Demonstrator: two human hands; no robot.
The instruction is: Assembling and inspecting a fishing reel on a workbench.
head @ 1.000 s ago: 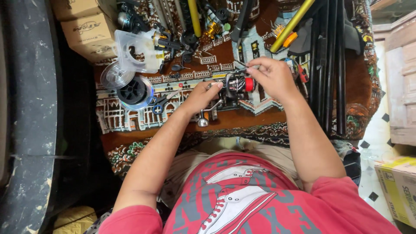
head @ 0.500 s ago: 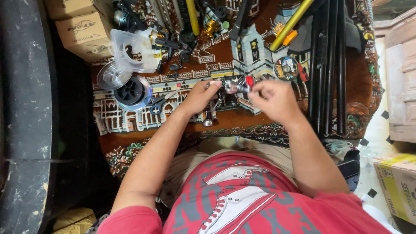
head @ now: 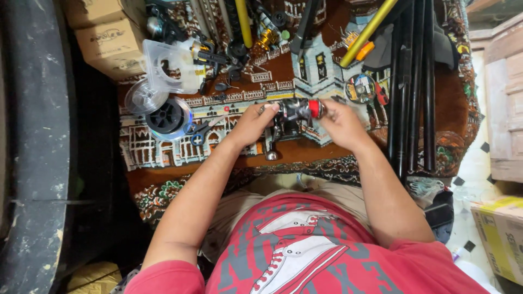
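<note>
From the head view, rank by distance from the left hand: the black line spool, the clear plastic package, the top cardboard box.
Starting from the left hand:
1. Black line spool, just to its left on the rug.
2. Clear plastic package, farther up-left.
3. Top cardboard box, farthest, at the rug's upper-left edge.

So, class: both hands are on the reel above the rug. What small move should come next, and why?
Probably steady the reel with the left hand and turn its red end with the right hand: the right fingertips already sit at that end, and the left grips the other.
</note>
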